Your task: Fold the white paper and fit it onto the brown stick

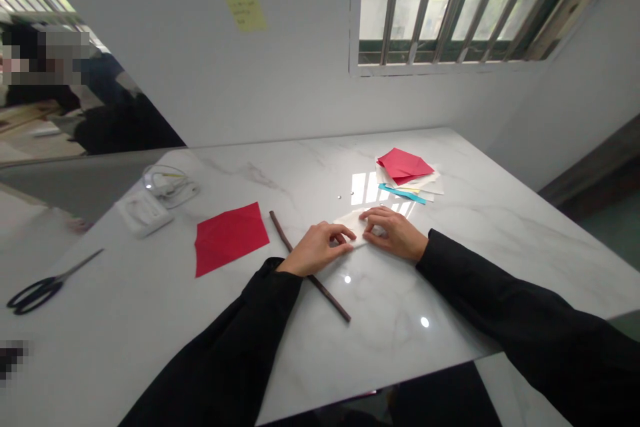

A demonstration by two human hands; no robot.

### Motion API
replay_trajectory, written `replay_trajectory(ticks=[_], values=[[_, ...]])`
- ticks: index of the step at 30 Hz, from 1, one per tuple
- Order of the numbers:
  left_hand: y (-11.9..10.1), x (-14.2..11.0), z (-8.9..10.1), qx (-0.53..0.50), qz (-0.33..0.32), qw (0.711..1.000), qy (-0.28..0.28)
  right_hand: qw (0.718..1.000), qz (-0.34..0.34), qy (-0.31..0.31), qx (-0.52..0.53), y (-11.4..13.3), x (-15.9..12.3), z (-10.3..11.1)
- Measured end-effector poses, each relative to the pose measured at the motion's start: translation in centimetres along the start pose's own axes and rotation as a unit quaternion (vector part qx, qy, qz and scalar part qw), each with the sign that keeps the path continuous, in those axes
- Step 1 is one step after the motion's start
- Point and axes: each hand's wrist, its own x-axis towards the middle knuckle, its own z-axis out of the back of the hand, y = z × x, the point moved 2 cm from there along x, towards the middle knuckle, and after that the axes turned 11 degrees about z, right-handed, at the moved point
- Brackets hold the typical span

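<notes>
A small piece of white paper [357, 230] lies on the marble-patterned table between my hands. My left hand [320, 248] pinches its left edge, fingers curled and tips pressed down. On the other side, my right hand [395, 233] has thumb and fingers closed on its right part. Part of the paper is hidden under the fingers. A thin brown stick [327, 295] passes beneath my left wrist, which covers its middle. To the left lies a flat red sheet [231, 239], slightly creased.
Behind my right hand sits a pile with red paper [404, 164] on top and a blue strip [403, 193]. Scissors [43, 290] rest at far left, near a white plastic case [143, 213] and a coiled cable [173, 183]. The wall [300, 93] bounds the table's back.
</notes>
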Motion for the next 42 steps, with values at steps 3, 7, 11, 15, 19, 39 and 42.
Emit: replay_trajectory(ticks=[3, 7, 11, 15, 19, 39, 42], values=[[-0.1, 0.0, -0.1, -0.002, 0.002, 1.0, -0.008, 1.0, -0.005, 0.002, -0.003, 0.1, 0.0, 0.0], [0.0, 0.3, -0.6, 0.021, -0.009, 0.999, -0.045, 1.0, -0.017, -0.002, -0.013, 0.0, -0.1, 0.0], [0.3, 0.9, -0.9, 0.07, 0.002, 0.991, -0.112, 0.999, -0.027, -0.003, -0.028, -0.5, 0.0, -0.2], [0.6, 1.2, -0.7, 0.086, -0.002, 0.985, -0.146, 0.999, -0.022, -0.009, -0.043, -0.9, 0.3, -0.5], [0.8, 1.1, -0.1, 0.092, 0.002, 0.986, -0.142, 0.998, -0.031, -0.01, -0.047, -1.0, 0.8, -0.9], [1.3, 1.1, -0.2, 0.115, -0.012, 0.984, -0.138, 0.999, -0.045, -0.011, -0.023, -1.4, 0.4, -1.1], [1.3, 1.1, -0.2, 0.124, -0.015, 0.982, -0.139, 0.999, -0.043, -0.01, -0.021, -1.3, 0.4, -1.1]])
